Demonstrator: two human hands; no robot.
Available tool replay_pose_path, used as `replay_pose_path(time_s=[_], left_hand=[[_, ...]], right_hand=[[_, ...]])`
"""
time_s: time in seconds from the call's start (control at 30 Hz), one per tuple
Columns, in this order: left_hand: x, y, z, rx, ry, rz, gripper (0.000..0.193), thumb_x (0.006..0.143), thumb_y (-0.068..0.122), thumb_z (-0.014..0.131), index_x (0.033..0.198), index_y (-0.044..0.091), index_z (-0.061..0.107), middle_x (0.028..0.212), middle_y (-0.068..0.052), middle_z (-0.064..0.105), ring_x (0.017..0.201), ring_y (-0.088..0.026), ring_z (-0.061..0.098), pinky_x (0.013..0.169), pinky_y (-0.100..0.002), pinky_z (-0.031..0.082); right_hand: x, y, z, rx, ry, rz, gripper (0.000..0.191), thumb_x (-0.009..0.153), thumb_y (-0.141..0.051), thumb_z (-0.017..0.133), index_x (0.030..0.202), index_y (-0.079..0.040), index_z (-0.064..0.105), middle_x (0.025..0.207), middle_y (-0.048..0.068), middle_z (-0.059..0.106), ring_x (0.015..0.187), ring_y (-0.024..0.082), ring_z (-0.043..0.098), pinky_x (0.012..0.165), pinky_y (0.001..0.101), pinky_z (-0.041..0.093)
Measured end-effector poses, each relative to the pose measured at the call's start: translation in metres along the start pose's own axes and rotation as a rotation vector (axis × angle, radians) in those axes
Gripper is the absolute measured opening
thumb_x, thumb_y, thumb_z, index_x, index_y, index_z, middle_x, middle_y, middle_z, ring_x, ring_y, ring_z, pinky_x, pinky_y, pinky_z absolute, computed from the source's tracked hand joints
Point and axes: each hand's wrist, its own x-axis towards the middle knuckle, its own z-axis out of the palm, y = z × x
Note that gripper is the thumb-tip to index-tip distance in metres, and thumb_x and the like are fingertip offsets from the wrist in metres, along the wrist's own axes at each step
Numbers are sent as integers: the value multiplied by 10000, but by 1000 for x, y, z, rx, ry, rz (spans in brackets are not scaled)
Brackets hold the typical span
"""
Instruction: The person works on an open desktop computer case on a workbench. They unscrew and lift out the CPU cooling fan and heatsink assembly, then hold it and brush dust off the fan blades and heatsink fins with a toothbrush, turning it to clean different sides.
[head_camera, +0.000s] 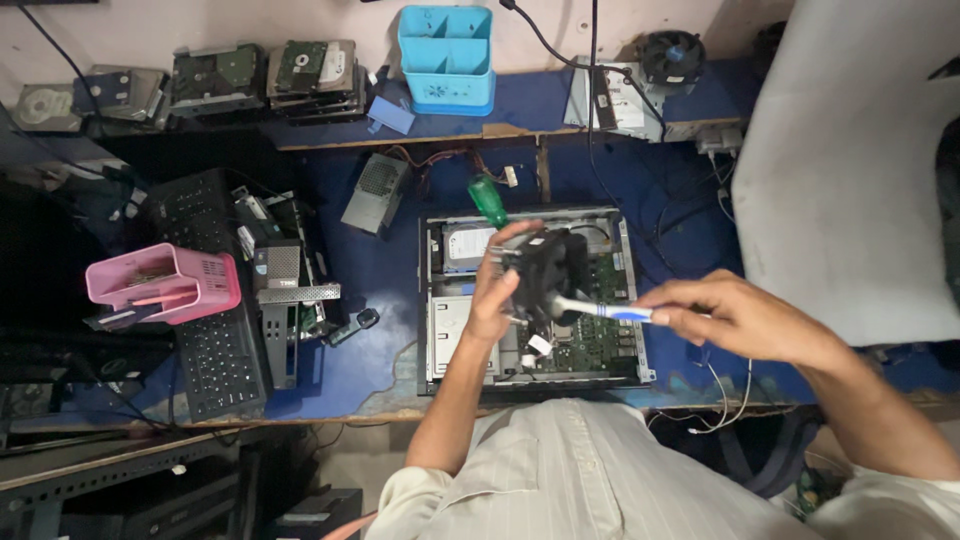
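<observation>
My left hand (492, 295) grips the black cooler fan (548, 272) by its edge, fingers curled around the frame, holding it just above the open computer case (532, 297) at the frame's centre. My right hand (735, 318) pinches a blue-and-white toothbrush (600, 310), bristles against the fan. I judge the fan light and rigid, its blades fragile, so the outer frame is the place to hold. A green screwdriver (488, 200) lies above the case

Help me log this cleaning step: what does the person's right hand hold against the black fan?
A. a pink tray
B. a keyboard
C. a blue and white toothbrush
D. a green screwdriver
C: the right hand grips a blue and white toothbrush, its head against the black fan held up by the left hand.
</observation>
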Motion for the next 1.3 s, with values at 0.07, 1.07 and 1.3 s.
replay_pose_path(time_s=[0.07,1.07,1.3], left_hand=[[1,2,1,-24,21,2,757,922,390,692,1510,17,395,1568,-196,445,1435,-301,493,1235,-439,387],[-4,5,3,121,-65,110,749,887,399,686,1484,9,459,1579,-208,438,1492,-314,440,1289,-449,316],[-4,10,-1,76,-96,-12,756,897,393,667,1500,-4,443,1556,-203,472,1476,-308,454,1275,-435,320]], right_hand=[[-2,0,-6,-120,21,-273,277,996,-222,668,1263,-154,691,911,36,729,716,122,687,621,290,527],[-7,-20,6,-543,146,-25,406,772,-92,731,1160,-206,767,823,35,646,734,223,635,624,358,515],[-8,-23,9,-1128,459,-418,436,763,-98,727,1183,-203,778,847,24,618,713,233,554,636,376,468]])
